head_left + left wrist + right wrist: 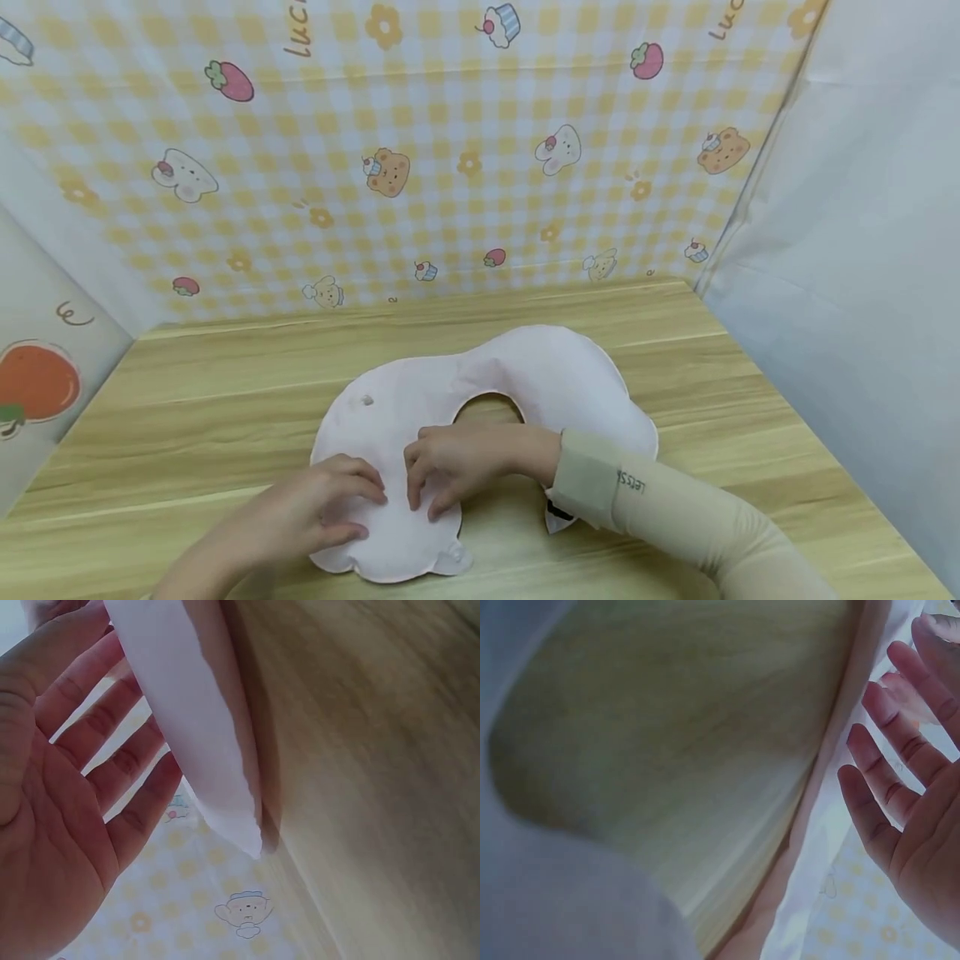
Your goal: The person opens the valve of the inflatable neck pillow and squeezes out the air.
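A pale pinkish-white U-shaped neck pillow (558,375) lies flat on the wooden table, its two ends toward the person. On its left end rests my left hand (330,504), fingers spread and slightly bent against the surface. My right hand (457,462) reaches across the pillow's inner gap and touches the same end with its fingertips. In the left wrist view, the fingers of the left hand (67,795) lie along the pillow's edge (180,712). The right wrist view has the right hand (922,780) with separated fingers beside the pillow. The right sleeve covers part of the pillow's right end.
A wooden-patterned tabletop (187,400) extends around the pillow. Behind it stands a yellow checked backdrop (480,200) with cartoon prints. White sheeting (847,250) bounds the right side, and a printed panel (45,333) the left. A small nub (367,400) shows on the pillow's upper left.
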{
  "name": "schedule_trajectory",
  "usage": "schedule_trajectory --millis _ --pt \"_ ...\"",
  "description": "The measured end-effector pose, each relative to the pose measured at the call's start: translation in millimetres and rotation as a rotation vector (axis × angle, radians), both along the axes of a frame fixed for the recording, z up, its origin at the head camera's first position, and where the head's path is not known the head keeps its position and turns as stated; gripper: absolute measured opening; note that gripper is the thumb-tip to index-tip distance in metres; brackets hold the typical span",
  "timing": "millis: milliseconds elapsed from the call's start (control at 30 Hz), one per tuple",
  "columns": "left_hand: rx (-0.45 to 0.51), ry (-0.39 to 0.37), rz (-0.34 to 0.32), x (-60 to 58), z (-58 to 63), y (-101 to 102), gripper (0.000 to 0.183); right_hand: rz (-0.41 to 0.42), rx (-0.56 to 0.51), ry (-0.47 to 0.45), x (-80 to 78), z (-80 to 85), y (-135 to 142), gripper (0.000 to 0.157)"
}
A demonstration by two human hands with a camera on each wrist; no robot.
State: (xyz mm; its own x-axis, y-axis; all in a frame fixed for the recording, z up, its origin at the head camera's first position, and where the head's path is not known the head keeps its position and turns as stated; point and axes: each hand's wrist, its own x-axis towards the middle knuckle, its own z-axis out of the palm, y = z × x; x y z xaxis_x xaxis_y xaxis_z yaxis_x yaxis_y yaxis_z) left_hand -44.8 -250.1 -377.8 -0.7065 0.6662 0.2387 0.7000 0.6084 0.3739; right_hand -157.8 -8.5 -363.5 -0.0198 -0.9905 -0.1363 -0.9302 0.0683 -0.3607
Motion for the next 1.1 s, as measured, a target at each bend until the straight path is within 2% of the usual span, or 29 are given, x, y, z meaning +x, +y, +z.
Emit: schedule_trajectory --millis 200,500,700,1100 --pt "-0.031 0.017 -0.002 0.3 -4.4 0 0.032 0.015 0.019 0.032 2.3 -4.0 -2 0.026" --pt "-0.07 -0.032 0.061 2.8 -8.9 0 0.038 -0.008 0.047 0.127 8.5 -8.0 -5 0.033" --pt "-0.066 -0.023 0.054 2.5 -11.4 -4 0.042 -0.051 0.057 0.185 10.8 -8.4 -5 0.041" --pt "-0.119 -0.064 0.042 3.1 -7.1 -5 0.055 -0.134 0.079 0.184 8.4 -13.4 -7 0.063"
